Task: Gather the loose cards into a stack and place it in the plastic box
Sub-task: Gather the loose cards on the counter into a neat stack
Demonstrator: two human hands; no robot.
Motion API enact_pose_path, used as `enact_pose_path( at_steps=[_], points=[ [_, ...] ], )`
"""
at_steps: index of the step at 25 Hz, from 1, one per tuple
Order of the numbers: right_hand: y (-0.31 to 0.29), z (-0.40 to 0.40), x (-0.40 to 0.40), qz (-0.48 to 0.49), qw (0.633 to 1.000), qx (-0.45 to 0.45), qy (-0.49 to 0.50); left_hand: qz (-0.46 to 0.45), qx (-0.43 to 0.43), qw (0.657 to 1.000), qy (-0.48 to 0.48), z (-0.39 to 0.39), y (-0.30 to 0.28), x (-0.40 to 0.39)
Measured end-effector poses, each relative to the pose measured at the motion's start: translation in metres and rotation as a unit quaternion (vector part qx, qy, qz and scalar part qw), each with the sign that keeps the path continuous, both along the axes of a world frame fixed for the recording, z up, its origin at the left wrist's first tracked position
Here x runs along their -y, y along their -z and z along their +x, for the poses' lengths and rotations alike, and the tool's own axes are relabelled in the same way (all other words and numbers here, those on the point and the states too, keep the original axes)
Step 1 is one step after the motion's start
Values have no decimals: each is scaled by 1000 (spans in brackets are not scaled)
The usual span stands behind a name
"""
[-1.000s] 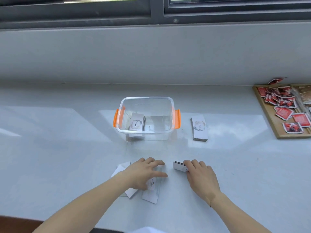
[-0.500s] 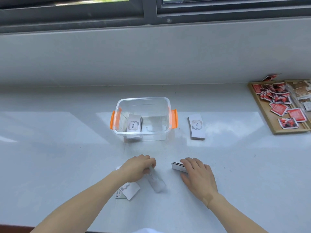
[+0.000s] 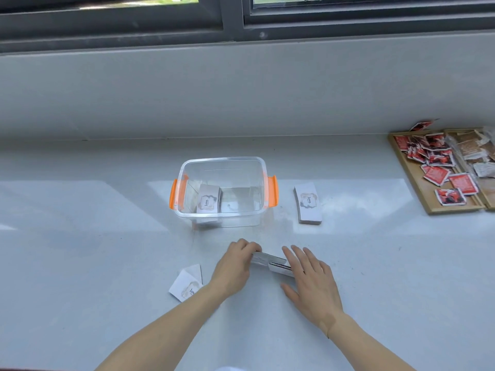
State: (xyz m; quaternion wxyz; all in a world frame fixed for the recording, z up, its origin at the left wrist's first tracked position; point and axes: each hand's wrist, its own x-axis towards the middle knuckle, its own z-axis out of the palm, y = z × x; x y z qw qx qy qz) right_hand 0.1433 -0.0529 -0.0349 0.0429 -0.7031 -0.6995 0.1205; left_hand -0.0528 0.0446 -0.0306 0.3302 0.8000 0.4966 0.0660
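While the clear plastic box [image 3: 223, 192] with orange latches sits open in the middle of the white table [image 3: 80, 250], the person works just in front of it, on the side nearest them. A small stack of cards [image 3: 277, 265] lies there on the table, and both hands close in on it from either side, probably to square the edges before lifting. The left hand [image 3: 234, 266] is curled, its fingertips pinching a card or two and sliding them onto the stack's left end. The right hand [image 3: 308, 274] is spread fairly wide and flat, fingers resting against the stack's right side as a stop, gripping nothing that I can see. Two loose cards [image 3: 187, 283] remain in front of the box and to its left, partly under the left forearm, so I judge the gathering unfinished. Inside the box, against its left wall, one stack of "love" cards [image 3: 208, 200] already lies. Just right of the box another stack [image 3: 308, 204] waits on the table. Well to the right of the box, a wooden tray [image 3: 428, 202] of red packets seems to play no part here
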Motion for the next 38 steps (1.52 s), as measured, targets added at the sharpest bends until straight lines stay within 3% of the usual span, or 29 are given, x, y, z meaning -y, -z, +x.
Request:
enact_pose_path(
  at_steps=[6, 10, 15, 19, 31, 34, 38],
  points=[
    [7, -2, 1, 8, 1000, 5, 10, -91, 21, 988, 119, 26, 5, 14],
    [13, -1, 0, 25, 1000, 9, 14, -111, 24, 988, 108, 43, 5, 21],
    [13, -3, -2, 24, 999, -2, 22, -46, 6, 996, 81, 51, 8, 35],
    [6, -1, -3, 1, 1000, 10, 3, -47, -9, 997, 64, 44, 7, 38],
    [-4, -3, -1, -4, 1000, -1, -14, 71, -207, 969, 115, -142, -4, 16],
    [-4, -2, -2, -14, 1000, -6, -8, 72, -251, 956, 136, -156, -5, 14],
    [-1, -1, 0, -48, 999, 8, -15, 87, -247, 951, 163, -150, -1, 12]
  ],
)
